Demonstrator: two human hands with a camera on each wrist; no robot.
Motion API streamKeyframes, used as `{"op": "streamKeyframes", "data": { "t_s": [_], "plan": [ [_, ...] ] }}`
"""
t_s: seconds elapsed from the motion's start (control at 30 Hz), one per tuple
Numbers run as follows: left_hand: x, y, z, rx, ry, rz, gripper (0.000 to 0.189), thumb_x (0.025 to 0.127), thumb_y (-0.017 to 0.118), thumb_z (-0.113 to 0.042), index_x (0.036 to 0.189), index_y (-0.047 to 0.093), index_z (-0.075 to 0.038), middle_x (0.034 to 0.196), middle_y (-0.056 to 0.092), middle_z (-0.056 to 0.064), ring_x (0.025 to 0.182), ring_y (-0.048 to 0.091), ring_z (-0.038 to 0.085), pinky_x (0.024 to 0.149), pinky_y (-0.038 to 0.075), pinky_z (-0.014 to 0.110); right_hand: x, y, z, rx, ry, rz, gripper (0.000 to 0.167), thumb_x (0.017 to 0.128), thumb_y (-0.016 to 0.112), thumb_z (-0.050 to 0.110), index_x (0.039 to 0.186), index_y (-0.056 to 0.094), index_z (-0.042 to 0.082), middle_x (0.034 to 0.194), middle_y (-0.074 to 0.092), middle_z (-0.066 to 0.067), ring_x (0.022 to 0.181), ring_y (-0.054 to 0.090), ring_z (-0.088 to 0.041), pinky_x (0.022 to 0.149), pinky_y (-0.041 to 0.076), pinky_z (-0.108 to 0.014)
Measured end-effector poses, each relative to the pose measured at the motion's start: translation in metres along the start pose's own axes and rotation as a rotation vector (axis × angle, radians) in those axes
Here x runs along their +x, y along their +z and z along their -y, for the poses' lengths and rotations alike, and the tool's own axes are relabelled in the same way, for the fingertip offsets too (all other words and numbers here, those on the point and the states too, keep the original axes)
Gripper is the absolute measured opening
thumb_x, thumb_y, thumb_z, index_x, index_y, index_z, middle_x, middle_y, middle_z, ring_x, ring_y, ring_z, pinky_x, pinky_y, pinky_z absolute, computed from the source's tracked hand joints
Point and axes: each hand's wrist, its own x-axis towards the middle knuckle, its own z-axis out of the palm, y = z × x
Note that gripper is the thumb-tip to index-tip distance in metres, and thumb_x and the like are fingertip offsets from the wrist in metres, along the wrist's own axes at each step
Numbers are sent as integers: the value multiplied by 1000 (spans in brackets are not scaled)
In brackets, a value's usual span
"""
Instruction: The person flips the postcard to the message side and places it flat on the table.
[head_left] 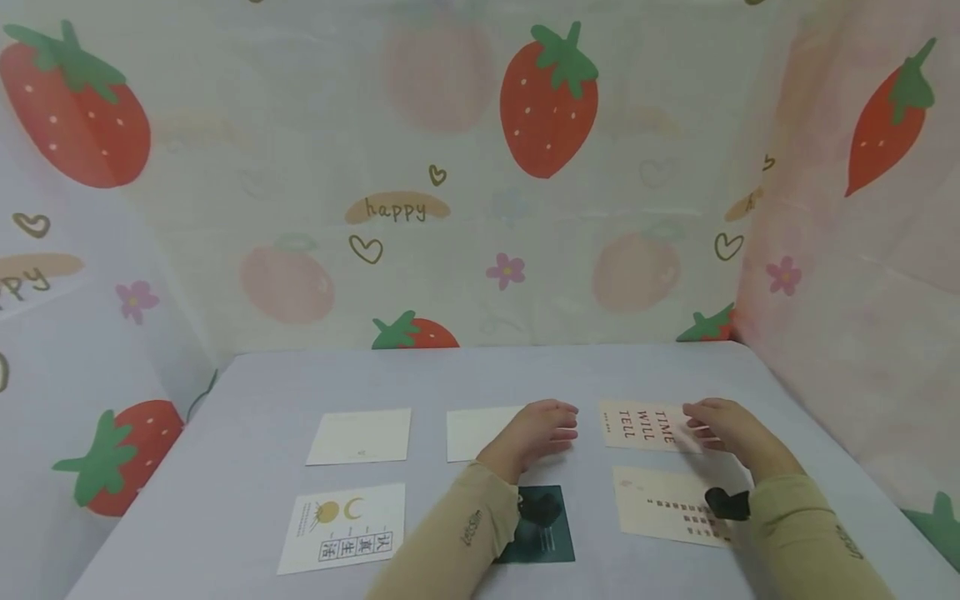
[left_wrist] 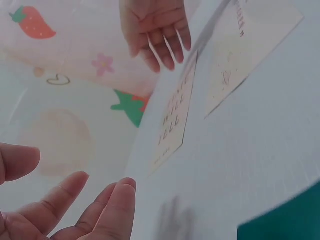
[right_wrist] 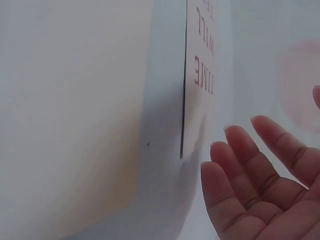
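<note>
- Clock read from the person's seat, 12 straight ahead.
- Left hand (head_left: pixel 534 433): raised off the table, palm turned toward 3 o'clock; fingers extended, thumb well apart; grips nothing.
- Right hand (head_left: pixel 731 427): raised, palm turned toward 9, fingers extended and slightly spread; grips nothing.
- Pale peach rectangular card with red "TIME WILL TELL" lettering (head_left: pixel 637 425): lies flat between the hands, at the left hand's 3 and the right hand's 9; the right fingertips overhang its near end, apart from it in the right wrist view.
- Plain white rectangular card (head_left: pixel 472 429): left hand's 9, partly hidden by it.
- Dark green card with a black shape (head_left: pixel 553 537): left hand's 6, partly behind the khaki sleeve (head_left: pixel 450 533).
- Cream card with small dark characters (head_left: pixel 645 500): right hand's 7 to 8.
</note>
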Motion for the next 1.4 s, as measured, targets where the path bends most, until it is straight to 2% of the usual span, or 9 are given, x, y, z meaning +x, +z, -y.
{"op": "streamKeyframes", "data": {
  "t_s": [0.13, 0.3, 0.53, 0.77, 1.03, 1.4],
  "plan": [
    [6, 10, -3, -8, -24, -10, 29, 90, 53, -15, 115, 58, -1, 112, 60, 12, 93, 62, 19, 81, 52, 30, -1, -1, 0, 19, 14, 7, 52, 94, 46, 34, 117, 43, -12, 118, 48, -29, 108, 47, -38, 90, 44, -45],
    [13, 21, 0, -28, -50, -22, 29, 89, 54, -12, 115, 58, -1, 112, 60, 13, 94, 62, 22, 81, 52, 33, 1, -2, -2, 33, 31, -7, 48, 95, 45, 32, 115, 44, -11, 119, 45, -29, 109, 46, -38, 90, 43, -45],
    [16, 31, -1, -33, -49, -53, 27, 90, 54, -17, 112, 60, -4, 107, 60, 11, 94, 61, 21, 79, 52, 30, 7, -4, -10, 42, 47, -37, 47, 94, 46, 30, 116, 44, -11, 115, 47, -25, 99, 49, -29, 84, 45, -37],
    [23, 39, 1, -50, -84, -98, 21, 89, 55, -17, 105, 63, -6, 103, 60, 9, 88, 61, 19, 77, 52, 29, 9, -4, -11, 73, 60, -46, 46, 94, 48, 28, 117, 44, -11, 110, 52, -22, 92, 52, -23, 80, 47, -33],
    [26, 42, 2, -34, -104, -124, 21, 88, 57, -18, 104, 63, -5, 100, 57, 11, 85, 61, 20, 75, 52, 28, 9, -1, -12, 92, 48, -20, 46, 94, 47, 27, 118, 43, -12, 107, 55, -20, 87, 55, -18, 78, 47, -31],
    [32, 41, 11, -130, -98, -100, 20, 87, 57, -18, 102, 61, -5, 100, 59, 14, 86, 62, 23, 76, 53, 29, 11, 1, -10, 97, 79, -31, 49, 94, 47, 28, 123, 41, -11, 112, 53, -22, 91, 55, -21, 81, 47, -34]
  ]
}}
